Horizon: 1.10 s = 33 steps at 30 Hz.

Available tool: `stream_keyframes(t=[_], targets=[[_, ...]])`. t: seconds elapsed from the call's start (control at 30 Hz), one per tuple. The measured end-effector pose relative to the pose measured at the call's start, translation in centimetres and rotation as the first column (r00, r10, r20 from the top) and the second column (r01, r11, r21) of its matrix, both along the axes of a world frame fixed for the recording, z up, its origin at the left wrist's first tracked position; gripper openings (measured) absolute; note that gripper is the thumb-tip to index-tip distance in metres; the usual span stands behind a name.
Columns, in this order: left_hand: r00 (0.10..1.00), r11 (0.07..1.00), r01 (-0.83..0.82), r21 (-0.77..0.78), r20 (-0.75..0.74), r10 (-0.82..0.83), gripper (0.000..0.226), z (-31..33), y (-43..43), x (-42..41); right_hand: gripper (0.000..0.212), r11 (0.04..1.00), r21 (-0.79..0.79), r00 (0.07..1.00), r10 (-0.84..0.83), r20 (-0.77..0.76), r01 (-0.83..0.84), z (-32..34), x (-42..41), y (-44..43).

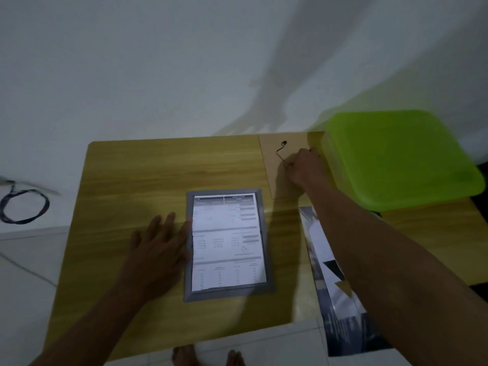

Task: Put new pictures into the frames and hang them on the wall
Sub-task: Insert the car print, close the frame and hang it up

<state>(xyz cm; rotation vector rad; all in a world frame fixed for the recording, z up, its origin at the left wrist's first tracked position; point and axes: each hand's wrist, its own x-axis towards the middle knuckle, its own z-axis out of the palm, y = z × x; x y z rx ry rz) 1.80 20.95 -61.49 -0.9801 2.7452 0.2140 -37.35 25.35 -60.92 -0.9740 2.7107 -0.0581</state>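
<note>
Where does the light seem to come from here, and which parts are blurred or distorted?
Head view: dim light, probably from behind the camera, because the arm's shadow falls on the wall ahead. Head view: the green lid and the black cable are smeared by motion. Head view: the print on the paper in the grey frame is too soft to read; the table edges bow slightly.

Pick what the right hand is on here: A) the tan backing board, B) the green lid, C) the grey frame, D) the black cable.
A: the right hand has its fingers curled on the tan backing board at the table's far side, beside the green lid, while the left hand lies flat at the grey frame.
</note>
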Motion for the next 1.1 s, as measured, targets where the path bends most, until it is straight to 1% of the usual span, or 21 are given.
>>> stream_keyframes(t=[0.07, 0.2, 0.3, 0.4, 0.5, 0.57, 0.63, 0.73, 0.83, 0.93, 1.03, 1.1], targets=[[1.000, 1.000, 0.010, 0.004, 0.015, -0.010, 0.065, 0.1, -0.1, 0.0, 0.039, 1.000, -0.018, 1.000, 0.009, 0.017, -0.009, 0.6, -0.2, -0.2], [0.999, 0.999, -0.030, 0.033, 0.031, 0.029, 0.069, 0.1, -0.3, 0.1, 0.048, 0.996, -0.093, 0.999, 0.014, 0.041, -0.010, 2.2, 0.8, 0.4], [0.999, 0.998, -0.042, 0.038, 0.029, 0.041, 0.073, 0.2, -0.1, 0.1, 0.050, 0.992, -0.127, 0.998, 0.033, 0.046, -0.027, 3.3, 1.8, 1.0], [0.997, 0.996, -0.065, 0.057, 0.034, 0.063, 0.071, 0.4, 0.1, 0.1, 0.049, 0.987, -0.151, 0.999, 0.048, -0.005, -0.048, 5.6, 2.9, 1.4], [0.994, 0.994, -0.065, 0.086, 0.096, 0.056, 0.067, 0.8, -0.1, -0.3, 0.042, 0.976, -0.207, 0.995, 0.055, -0.082, -0.071, 8.0, 3.7, 1.9], [0.992, 0.994, -0.061, 0.087, 0.113, 0.051, 0.072, 1.2, -0.3, -0.5, 0.039, 0.964, -0.246, 0.990, 0.069, -0.121, -0.098, 9.7, 4.4, 2.2], [0.993, 0.994, -0.064, 0.091, 0.108, 0.054, 0.075, 1.4, -0.4, -0.5, 0.040, 0.955, -0.269, 0.988, 0.092, -0.124, -0.123, 11.1, 5.6, 2.7], [0.996, 0.994, -0.071, 0.082, 0.068, 0.065, 0.075, 1.4, -0.3, -0.2, 0.041, 0.948, -0.281, 0.987, 0.131, -0.091, -0.152, 12.0, 8.2, 3.6], [0.995, 0.993, -0.089, 0.078, 0.062, 0.085, 0.075, 1.4, -0.2, -0.1, 0.043, 0.949, -0.268, 0.985, 0.174, -0.004, -0.169, 11.4, 11.8, 4.6], [0.985, 0.979, -0.156, 0.133, 0.093, 0.145, 0.073, 1.3, -0.3, -0.1, 0.045, 0.962, -0.198, 0.975, 0.208, 0.078, -0.190, 10.1, 15.6, 5.6], [0.984, 0.969, -0.169, 0.181, 0.089, 0.155, 0.072, 1.3, -0.4, -0.1, 0.045, 0.967, -0.165, 0.964, 0.217, 0.153, -0.192, 8.4, 18.5, 6.5], [0.983, 0.966, -0.171, 0.196, 0.101, 0.153, 0.073, 1.2, -0.5, -0.2, 0.045, 0.967, -0.160, 0.959, 0.224, 0.171, -0.197, 7.4, 19.7, 6.9]])
